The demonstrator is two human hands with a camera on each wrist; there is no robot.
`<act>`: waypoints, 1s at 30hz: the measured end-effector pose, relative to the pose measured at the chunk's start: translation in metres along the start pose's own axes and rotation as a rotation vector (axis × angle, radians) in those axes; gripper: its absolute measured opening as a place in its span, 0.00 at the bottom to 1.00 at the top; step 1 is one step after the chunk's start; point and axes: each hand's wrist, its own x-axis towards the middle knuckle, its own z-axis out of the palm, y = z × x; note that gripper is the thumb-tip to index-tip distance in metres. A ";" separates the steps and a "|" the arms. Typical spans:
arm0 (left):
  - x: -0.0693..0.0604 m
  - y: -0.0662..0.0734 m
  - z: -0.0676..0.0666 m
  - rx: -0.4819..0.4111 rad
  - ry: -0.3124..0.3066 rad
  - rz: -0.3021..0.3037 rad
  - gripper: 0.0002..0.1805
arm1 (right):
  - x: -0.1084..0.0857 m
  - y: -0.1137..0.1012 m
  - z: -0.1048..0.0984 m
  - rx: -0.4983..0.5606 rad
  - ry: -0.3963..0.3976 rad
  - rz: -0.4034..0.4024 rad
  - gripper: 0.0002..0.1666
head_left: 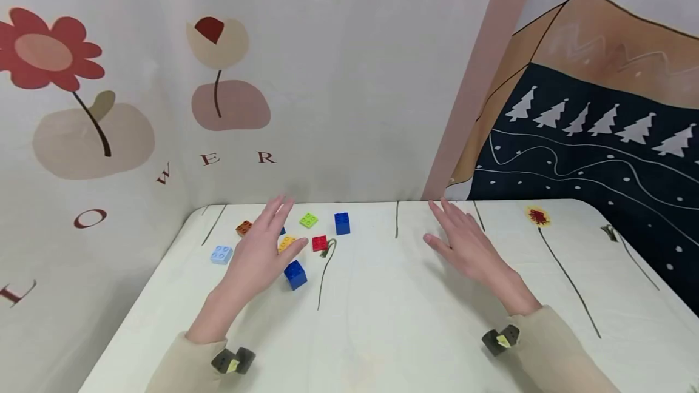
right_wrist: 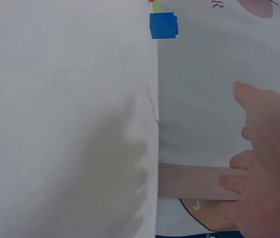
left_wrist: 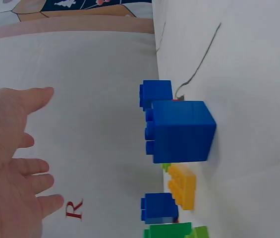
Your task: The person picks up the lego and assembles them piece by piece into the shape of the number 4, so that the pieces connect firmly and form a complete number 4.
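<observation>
My left hand (head_left: pixel 259 259) hovers over the left part of the table, fingers extended and thumb apart, holding nothing. Around and beneath it lie toy building bricks: a dark blue brick (head_left: pixel 295 275), a yellow brick (head_left: pixel 286 243), a brown brick (head_left: pixel 244 228) and a light blue brick (head_left: pixel 221 255). Farther off are a red brick (head_left: pixel 319 243), a lime green brick (head_left: pixel 308 220) and another blue brick (head_left: pixel 341 224). In the left wrist view a green brick (left_wrist: pixel 170 230) also shows, which the hand hides in the head view. My right hand (head_left: pixel 469 247) is raised above the table's right side, fingers extended, with nothing in it.
A white cloth with printed flowers covers the table (head_left: pixel 371 332). Behind it hangs a pale curtain (head_left: pixel 355 77) with printed flowers and letters, and a dark tree-patterned cloth (head_left: pixel 590 132) is at the right. Each wrist wears a small black camera.
</observation>
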 end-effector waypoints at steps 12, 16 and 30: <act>-0.026 -0.015 0.006 -0.463 -0.067 -0.172 0.43 | 0.025 -0.012 0.027 0.432 -0.090 -0.083 0.51; -0.032 -0.020 0.009 -0.545 -0.092 -0.209 0.41 | 0.038 -0.021 0.036 0.515 -0.101 -0.085 0.50; -0.047 -0.034 0.031 -0.687 -0.147 -0.283 0.37 | 0.089 -0.050 0.072 0.800 -0.174 -0.014 0.47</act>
